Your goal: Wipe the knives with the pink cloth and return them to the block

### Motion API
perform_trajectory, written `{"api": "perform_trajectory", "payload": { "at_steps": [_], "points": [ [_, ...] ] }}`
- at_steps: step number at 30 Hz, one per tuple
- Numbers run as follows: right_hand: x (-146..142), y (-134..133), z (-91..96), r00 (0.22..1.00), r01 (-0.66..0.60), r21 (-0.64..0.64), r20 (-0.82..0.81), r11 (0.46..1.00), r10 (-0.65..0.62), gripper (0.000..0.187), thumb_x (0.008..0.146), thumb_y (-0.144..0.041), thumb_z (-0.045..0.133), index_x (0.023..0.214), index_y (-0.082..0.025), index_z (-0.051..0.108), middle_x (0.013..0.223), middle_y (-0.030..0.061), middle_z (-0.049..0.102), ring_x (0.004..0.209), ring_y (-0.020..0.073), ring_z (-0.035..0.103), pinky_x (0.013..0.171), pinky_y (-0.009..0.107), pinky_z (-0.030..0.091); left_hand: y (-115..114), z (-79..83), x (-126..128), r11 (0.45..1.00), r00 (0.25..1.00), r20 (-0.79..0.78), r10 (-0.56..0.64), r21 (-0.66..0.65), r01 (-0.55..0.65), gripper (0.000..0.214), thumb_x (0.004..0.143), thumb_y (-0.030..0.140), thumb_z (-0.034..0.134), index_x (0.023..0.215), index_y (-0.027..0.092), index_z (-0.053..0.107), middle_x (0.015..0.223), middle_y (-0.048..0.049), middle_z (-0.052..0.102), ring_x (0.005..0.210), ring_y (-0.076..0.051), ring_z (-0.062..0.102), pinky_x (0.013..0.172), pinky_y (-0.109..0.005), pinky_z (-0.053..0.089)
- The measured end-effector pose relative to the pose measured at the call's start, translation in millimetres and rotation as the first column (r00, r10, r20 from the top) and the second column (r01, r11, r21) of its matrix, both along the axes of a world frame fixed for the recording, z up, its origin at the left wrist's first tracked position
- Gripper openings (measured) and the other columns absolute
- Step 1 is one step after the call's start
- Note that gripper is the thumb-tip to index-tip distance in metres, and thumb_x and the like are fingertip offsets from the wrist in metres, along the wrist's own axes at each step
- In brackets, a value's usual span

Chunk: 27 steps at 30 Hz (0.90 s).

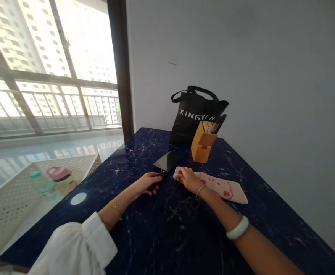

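Observation:
My left hand (149,182) is wrapped round the black handle of a cleaver (167,160), whose broad blade points away from me over the dark blue table. Just to the right, my right hand (190,178) is closed on one end of a pink and white towel (223,187) with a red pattern. The rest of the towel lies flat on the table, stretching to the right behind my wrist. Between the bunched towel end and the cleaver there is a small gap. Beyond my right hand stands a wooden knife block (201,149) with dark-handled knives in its slots.
A black tote bag (186,122) with white letters stands behind the knife block against the wall. Left of the marbled table (173,229), a white perforated basket (4,214) holds a greenish bottle (45,187) and a pink-lidded bottle (64,180). A large window is beyond.

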State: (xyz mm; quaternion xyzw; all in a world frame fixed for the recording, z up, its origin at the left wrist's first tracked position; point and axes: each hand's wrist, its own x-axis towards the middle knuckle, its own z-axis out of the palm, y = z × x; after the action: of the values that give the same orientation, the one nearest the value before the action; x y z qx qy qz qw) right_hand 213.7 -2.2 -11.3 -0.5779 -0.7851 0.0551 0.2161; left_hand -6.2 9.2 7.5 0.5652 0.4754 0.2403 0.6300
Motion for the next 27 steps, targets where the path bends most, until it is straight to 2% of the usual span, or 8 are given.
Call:
{"api": "perform_trajectory", "payload": {
  "at_steps": [6, 8, 11, 14, 18, 21, 24, 27],
  "points": [
    [21.0, -18.0, -2.7, 0.999, 0.043, -0.003, 0.005, 0.999, -0.043, 0.011, 0.078, -0.010, 0.047, 0.085, -0.015, 0.052, 0.088, 0.0073, 0.052, 0.082, 0.0182, 0.044, 0.076, 0.028, 0.032, -2.4, 19.9, -12.3, 0.940, 0.957, 0.287, 0.035, -0.334, 0.066, 0.024, 0.082, 0.024, 0.046, 0.090, 0.004, 0.058, 0.066, -0.0070, 0.061, 0.054, -0.008, 0.058, 0.045, -0.012, 0.047],
    [22.1, -17.7, -3.8, 0.999, 0.040, 0.005, 0.002, 0.999, -0.040, 0.011, 0.077, -0.010, 0.048, 0.086, -0.015, 0.052, 0.088, 0.0070, 0.053, 0.082, 0.0180, 0.044, 0.076, 0.027, 0.032, -3.9, 24.0, -13.4, 0.932, 0.941, 0.334, 0.060, -0.355, 0.067, 0.020, 0.083, 0.019, 0.044, 0.089, 0.005, 0.056, 0.076, -0.0101, 0.062, 0.056, -0.006, 0.057, 0.046, -0.011, 0.046],
    [21.8, -15.9, -6.0, 1.000, 0.026, 0.025, 0.007, 0.999, -0.026, 0.012, 0.076, -0.008, 0.048, 0.086, -0.015, 0.052, 0.088, 0.0063, 0.053, 0.082, 0.0172, 0.044, 0.076, 0.027, 0.031, -4.7, 29.0, -12.5, 0.992, 0.993, 0.113, -0.012, -0.125, 0.026, 0.013, 0.081, 0.018, 0.046, 0.087, 0.010, 0.054, 0.080, -0.0089, 0.062, 0.046, -0.003, 0.049, 0.037, -0.011, 0.039],
    [21.4, -16.0, -7.7, 1.000, 0.025, 0.042, 0.017, 0.999, -0.026, 0.015, 0.075, -0.007, 0.048, 0.086, -0.015, 0.052, 0.089, 0.0062, 0.053, 0.082, 0.0171, 0.044, 0.076, 0.027, 0.031, -1.7, 32.9, -10.7, 0.998, 0.990, -0.140, 0.003, 0.061, 0.005, 0.014, 0.077, 0.023, 0.054, 0.085, 0.014, 0.049, 0.064, -0.0016, 0.057, 0.039, -0.004, 0.043, 0.034, -0.014, 0.033],
    [20.7, -19.8, -6.8, 0.999, 0.036, 0.050, 0.024, 0.998, -0.038, 0.019, 0.073, -0.005, 0.048, 0.089, -0.015, 0.052, 0.089, 0.0064, 0.052, 0.082, 0.0177, 0.043, 0.076, 0.028, 0.031, 6.6, 35.2, -8.5, 0.962, 0.902, -0.407, 0.146, 0.270, -0.034, 0.030, 0.067, 0.021, 0.061, 0.091, 0.017, 0.043, 0.048, 0.0076, 0.044, 0.035, -0.008, 0.039, 0.033, -0.018, 0.026],
    [20.7, -23.3, -6.0, 0.999, 0.031, 0.066, 0.029, 0.997, -0.033, 0.019, 0.073, -0.004, 0.047, 0.088, -0.016, 0.051, 0.088, 0.0067, 0.052, 0.082, 0.0182, 0.043, 0.076, 0.028, 0.031, 10.6, 34.0, -6.1, 0.899, 0.817, -0.517, 0.256, 0.439, -0.004, 0.032, 0.062, 0.017, 0.063, 0.087, 0.018, 0.044, 0.059, 0.0027, 0.050, 0.052, -0.014, 0.052, 0.042, -0.020, 0.031],
    [21.4, -25.8, -7.3, 0.999, 0.036, 0.097, 0.033, 0.995, -0.039, 0.019, 0.073, -0.005, 0.047, 0.087, -0.017, 0.051, 0.088, 0.0068, 0.052, 0.082, 0.0186, 0.042, 0.076, 0.028, 0.031, 10.8, 30.0, -1.4, 0.864, 0.762, -0.578, 0.293, 0.501, 0.048, 0.025, 0.057, 0.016, 0.064, 0.076, 0.018, 0.047, 0.075, -0.0053, 0.057, 0.077, -0.022, 0.058, 0.053, -0.022, 0.038],
    [22.9, -26.9, -10.2, 0.998, 0.053, 0.121, 0.019, 0.991, -0.056, 0.020, 0.074, -0.004, 0.044, 0.089, -0.017, 0.051, 0.088, 0.0073, 0.052, 0.082, 0.0193, 0.043, 0.075, 0.029, 0.031, 10.6, 24.9, 4.2, 0.883, 0.743, -0.617, 0.259, 0.463, 0.077, 0.021, 0.056, 0.019, 0.065, 0.069, 0.018, 0.048, 0.071, -0.0056, 0.059, 0.076, -0.024, 0.061, 0.054, -0.023, 0.041]
  ]
}}
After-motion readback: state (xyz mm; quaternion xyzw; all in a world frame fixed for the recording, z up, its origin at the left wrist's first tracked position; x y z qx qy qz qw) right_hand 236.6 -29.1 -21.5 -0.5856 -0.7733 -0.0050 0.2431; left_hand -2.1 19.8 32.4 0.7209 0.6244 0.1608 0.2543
